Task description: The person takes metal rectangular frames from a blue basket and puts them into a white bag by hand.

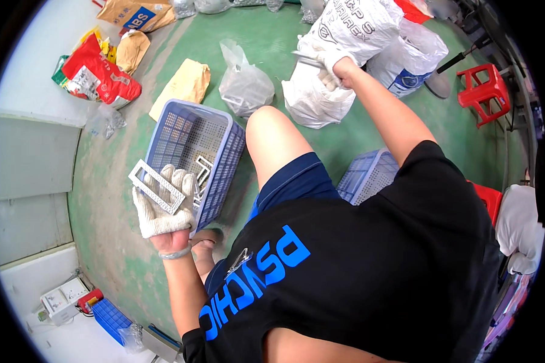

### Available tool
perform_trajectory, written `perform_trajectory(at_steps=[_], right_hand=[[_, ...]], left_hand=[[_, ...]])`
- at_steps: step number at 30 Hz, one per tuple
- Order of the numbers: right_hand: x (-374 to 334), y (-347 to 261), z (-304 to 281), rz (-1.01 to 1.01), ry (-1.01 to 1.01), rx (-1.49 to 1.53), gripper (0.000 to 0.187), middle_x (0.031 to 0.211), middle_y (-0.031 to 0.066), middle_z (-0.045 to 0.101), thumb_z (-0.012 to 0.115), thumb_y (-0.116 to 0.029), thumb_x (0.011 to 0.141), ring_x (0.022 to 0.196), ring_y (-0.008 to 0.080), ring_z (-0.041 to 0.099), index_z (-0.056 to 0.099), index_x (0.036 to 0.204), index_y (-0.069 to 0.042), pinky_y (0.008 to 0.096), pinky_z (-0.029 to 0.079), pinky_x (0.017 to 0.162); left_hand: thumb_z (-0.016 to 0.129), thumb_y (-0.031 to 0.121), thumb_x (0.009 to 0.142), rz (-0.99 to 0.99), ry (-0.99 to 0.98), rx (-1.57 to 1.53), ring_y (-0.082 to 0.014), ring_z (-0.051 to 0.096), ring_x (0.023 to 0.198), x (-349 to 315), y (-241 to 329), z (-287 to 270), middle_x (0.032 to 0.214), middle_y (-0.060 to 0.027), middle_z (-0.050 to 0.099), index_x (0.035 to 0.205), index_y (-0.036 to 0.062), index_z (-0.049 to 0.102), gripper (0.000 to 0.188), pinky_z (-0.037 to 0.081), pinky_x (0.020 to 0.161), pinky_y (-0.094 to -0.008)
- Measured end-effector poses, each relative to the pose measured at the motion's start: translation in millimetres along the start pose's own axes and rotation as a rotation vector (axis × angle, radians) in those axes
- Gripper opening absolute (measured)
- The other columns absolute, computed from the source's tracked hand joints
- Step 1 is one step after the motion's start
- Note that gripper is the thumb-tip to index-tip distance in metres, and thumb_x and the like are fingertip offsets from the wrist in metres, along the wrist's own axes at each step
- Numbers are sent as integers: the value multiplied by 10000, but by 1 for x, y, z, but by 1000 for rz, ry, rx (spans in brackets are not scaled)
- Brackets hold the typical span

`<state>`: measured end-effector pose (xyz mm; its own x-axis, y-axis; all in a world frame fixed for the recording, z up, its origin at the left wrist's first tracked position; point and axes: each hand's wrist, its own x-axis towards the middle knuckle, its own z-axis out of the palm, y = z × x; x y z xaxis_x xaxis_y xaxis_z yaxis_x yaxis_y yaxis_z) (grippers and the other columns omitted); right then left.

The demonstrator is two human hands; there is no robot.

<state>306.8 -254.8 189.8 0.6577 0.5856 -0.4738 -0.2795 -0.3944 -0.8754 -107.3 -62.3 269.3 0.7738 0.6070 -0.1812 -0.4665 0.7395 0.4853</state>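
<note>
My left hand (pixel 163 202), in a white knit glove, is turned palm up above the near end of a blue plastic basket (pixel 227 163). Across its palm and fingers lies a white rectangular frame (pixel 174 199) with a long open slot, steadied by the curled fingers. A few similar light-coloured frame pieces (pixel 203 172) rest inside the basket. My right hand (pixel 334 65), gloved too, reaches far forward over a white plastic bag (pixel 318 100). Its fingers are closed round a thin greyish piece (pixel 307 58) that I cannot make out well.
Ahead stand a clear bag of parts (pixel 245 85), a brown paper sack (pixel 184 85) and large white sacks (pixel 360 27). A red bag (pixel 100 75) leans at the left wall. To the right are a red stool (pixel 484 94) and another basket (pixel 366 175) by my leg.
</note>
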Motion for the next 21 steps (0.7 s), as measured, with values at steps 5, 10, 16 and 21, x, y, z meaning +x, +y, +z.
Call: perform_trajectory(at_steps=[5,10,16,21], right_hand=[[106,78,-77,16,362,-202,383,1030,177,634,603,-247,797,883,302,605,619,1078,12,419,477,760],[82,41,-23,-120,149,-460,529,1229,155,538,594,-303,843,999,276,558,485,1269,-9,383,465,814],[10,-36,112,-820,-324,-918,584,1249,194,521,566,23,709,1127,349,516,517,1260,-168,357,467,897],[-88,-92,204,-324,-744,-232,316,877,56,639,599,-310,861,677,144,602,607,1112,-118,275,511,634]], left_hand=[[494,344,927,3,3,-16,-374,442,1133,4,-3,2,1239,-207,473,1196,12,496,427,336,1013,-523],[530,349,898,-12,-60,-54,-403,457,1119,1,3,6,1212,-220,496,1156,35,521,407,368,984,-545],[387,462,946,-91,-59,-132,-452,519,1073,1,7,3,1256,-273,482,1257,37,477,535,409,934,-586],[308,508,954,-218,-146,-23,-433,532,1054,1,11,6,1257,-282,478,1283,-21,436,636,463,861,-553]])
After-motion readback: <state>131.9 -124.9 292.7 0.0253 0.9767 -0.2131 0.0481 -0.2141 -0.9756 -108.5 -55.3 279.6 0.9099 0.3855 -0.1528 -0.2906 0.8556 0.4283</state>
